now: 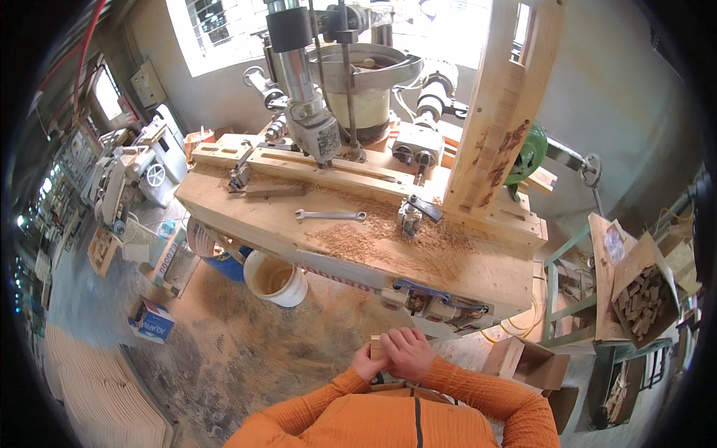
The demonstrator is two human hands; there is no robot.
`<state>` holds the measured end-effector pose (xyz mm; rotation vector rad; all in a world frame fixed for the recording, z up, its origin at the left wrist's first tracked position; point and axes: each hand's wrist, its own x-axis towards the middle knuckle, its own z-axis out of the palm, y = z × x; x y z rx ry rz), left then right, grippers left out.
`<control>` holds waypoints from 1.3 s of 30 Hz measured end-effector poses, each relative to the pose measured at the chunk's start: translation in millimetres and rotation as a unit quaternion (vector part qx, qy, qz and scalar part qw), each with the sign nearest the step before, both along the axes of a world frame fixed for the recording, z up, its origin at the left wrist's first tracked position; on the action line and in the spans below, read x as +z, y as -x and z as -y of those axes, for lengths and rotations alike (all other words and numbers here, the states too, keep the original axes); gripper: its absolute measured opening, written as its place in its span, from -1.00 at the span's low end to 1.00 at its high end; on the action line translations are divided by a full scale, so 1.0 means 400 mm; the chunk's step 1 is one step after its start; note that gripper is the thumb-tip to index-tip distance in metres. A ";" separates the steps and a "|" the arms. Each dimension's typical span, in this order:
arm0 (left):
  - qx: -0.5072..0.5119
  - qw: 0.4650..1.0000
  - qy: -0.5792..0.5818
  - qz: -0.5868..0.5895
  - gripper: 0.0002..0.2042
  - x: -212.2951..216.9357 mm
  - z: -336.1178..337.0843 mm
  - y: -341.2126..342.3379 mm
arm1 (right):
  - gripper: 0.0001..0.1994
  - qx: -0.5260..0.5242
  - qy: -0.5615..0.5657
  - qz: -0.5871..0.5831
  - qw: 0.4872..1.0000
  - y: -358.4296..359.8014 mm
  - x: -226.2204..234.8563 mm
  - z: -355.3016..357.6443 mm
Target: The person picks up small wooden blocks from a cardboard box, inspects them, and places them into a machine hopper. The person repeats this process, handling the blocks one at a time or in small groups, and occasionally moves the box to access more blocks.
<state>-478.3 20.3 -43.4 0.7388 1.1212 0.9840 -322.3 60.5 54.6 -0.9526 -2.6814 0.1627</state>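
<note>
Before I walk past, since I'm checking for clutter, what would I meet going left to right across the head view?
Blue-and-white cardboard box, white plastic bucket, pale rectangular wooden block, green rounded machine housing, brown cardboard box of wood pieces.

small pale wooden block [376,346], straight-edged, partly hidden, held in both hands [408,355]

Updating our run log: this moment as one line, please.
left hand, right hand: clasped around pale squared wooden piece | wooden workbench: silver metal wrench, brown wood shavings
</note>
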 end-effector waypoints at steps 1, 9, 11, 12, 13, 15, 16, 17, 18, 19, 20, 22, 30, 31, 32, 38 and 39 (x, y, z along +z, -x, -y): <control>-0.020 1.000 -0.007 -0.008 -0.46 -0.005 -0.004 0.008 | -0.27 0.003 0.005 0.014 1.000 0.003 0.006 -0.005; -0.108 0.924 0.177 0.320 -0.19 0.134 -0.054 0.079 | -0.23 0.041 0.009 -0.048 0.998 -0.006 0.055 -0.019; -0.108 0.922 0.175 0.330 -0.18 0.125 -0.059 0.070 | -0.25 0.060 -0.006 -0.063 0.996 0.001 0.048 -0.018; -0.107 0.920 0.173 0.335 -0.18 0.120 -0.060 0.065 | -0.28 0.069 -0.021 -0.074 0.995 0.008 0.027 -0.015; -0.106 0.917 0.178 0.342 -0.18 0.135 -0.063 0.058 | -0.31 0.074 -0.037 -0.083 0.993 0.011 0.019 -0.014; -0.103 0.909 0.188 0.357 -0.17 0.164 -0.067 0.048 | -0.31 0.079 -0.032 -0.082 0.993 0.007 0.004 -0.016; -0.105 0.911 0.176 0.357 -0.17 0.162 -0.065 0.050 | -0.31 0.085 -0.029 -0.082 0.993 0.009 0.003 -0.014; -0.108 0.913 0.164 0.358 -0.17 0.154 -0.061 0.052 | -0.31 0.090 -0.029 -0.084 0.992 0.010 0.002 -0.013; -0.111 0.915 0.152 0.358 -0.17 0.147 -0.057 0.055 | -0.30 0.094 -0.029 -0.086 0.991 0.011 0.002 -0.012; -0.111 0.913 0.146 0.364 -0.19 0.136 -0.052 0.059 | -0.30 0.098 -0.028 -0.088 0.991 0.013 -0.001 -0.009; -0.113 0.912 0.140 0.369 -0.20 0.125 -0.048 0.063 | -0.27 0.100 -0.018 -0.090 0.991 0.015 -0.004 -0.006; -0.106 0.907 0.131 0.386 -0.23 0.095 -0.043 0.071 | -0.22 0.103 0.002 -0.095 0.990 0.022 -0.013 -0.002; -0.064 0.880 0.143 0.449 -0.36 0.036 -0.037 0.070 | -0.32 0.082 -0.001 -0.073 0.994 0.042 -0.033 0.005; -0.060 0.880 0.143 0.449 -0.37 0.040 -0.037 0.067 | -0.32 0.080 0.002 -0.063 0.995 0.042 -0.033 0.005; -0.056 0.881 0.142 0.448 -0.38 0.043 -0.037 0.064 | -0.32 0.078 0.003 -0.066 0.995 0.042 -0.034 0.006; -0.018 0.911 0.158 0.382 -0.40 0.049 -0.043 0.051 | -0.27 0.067 0.018 -0.057 0.996 0.040 -0.030 0.007; -0.013 0.921 0.158 0.357 -0.40 0.051 -0.045 0.049 | -0.25 0.065 0.018 -0.052 0.996 0.039 -0.033 0.007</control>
